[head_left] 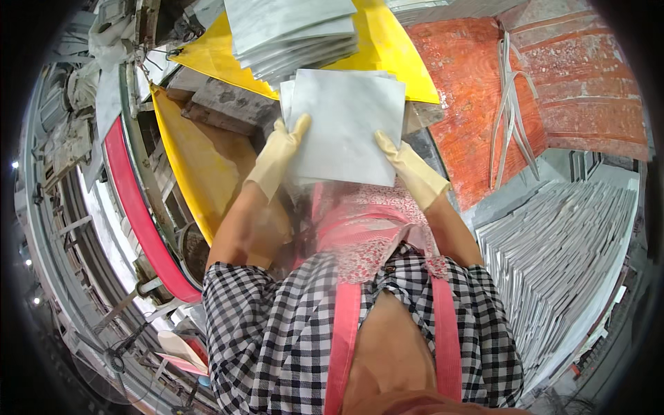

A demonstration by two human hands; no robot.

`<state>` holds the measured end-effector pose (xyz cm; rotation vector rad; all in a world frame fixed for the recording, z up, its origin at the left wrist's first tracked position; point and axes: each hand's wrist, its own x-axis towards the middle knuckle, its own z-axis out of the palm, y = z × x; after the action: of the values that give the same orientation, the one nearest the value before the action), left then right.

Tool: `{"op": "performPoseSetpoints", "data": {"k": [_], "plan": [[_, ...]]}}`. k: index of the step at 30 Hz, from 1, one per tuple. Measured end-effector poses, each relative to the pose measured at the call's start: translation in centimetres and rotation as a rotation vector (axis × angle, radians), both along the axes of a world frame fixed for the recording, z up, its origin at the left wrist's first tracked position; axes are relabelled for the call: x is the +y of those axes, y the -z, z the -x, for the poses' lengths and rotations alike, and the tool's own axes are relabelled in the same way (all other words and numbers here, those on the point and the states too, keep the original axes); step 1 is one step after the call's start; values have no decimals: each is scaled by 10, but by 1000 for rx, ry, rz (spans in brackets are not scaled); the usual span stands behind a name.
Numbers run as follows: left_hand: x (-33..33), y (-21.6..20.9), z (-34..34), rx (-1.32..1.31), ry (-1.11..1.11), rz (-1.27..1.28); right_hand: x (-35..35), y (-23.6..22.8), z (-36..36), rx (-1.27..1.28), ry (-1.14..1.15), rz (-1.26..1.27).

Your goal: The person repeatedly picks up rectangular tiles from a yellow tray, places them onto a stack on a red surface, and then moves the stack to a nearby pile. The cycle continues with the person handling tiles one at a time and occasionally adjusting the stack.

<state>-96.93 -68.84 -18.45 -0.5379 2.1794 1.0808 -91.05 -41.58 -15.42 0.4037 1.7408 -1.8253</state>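
Observation:
A few square stone tiles [346,128], pale grey and slightly fanned, are held together in front of my body. My left hand [282,149], in a cream rubber glove, grips their left edge with the thumb on the top face. On the right edge, my right hand [409,164] in a matching glove clasps them the same way. The fingers of both hands are hidden under the tiles. Just beyond, a stack of similar tiles [294,31] rests on yellow sheeting [394,52], its far part cut off by the picture's edge.
Many thin tiles stand on edge in a long row [560,256] at my right. Orange boards [460,104] with pale straps [508,111] lie at the far right. Machinery with a red strip [142,207] runs along my left. Wooden blocks [232,104] sit under the yellow sheeting.

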Motion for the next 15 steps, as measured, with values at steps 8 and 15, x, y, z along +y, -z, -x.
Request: {"op": "performPoseSetpoints", "data": {"k": [8, 15], "plan": [[3, 11, 5, 51, -102, -120, 1, -9, 2, -216, 165, 361], [20, -17, -6, 129, -181, -403, 8, -42, -8, -132, 260, 395]]}}
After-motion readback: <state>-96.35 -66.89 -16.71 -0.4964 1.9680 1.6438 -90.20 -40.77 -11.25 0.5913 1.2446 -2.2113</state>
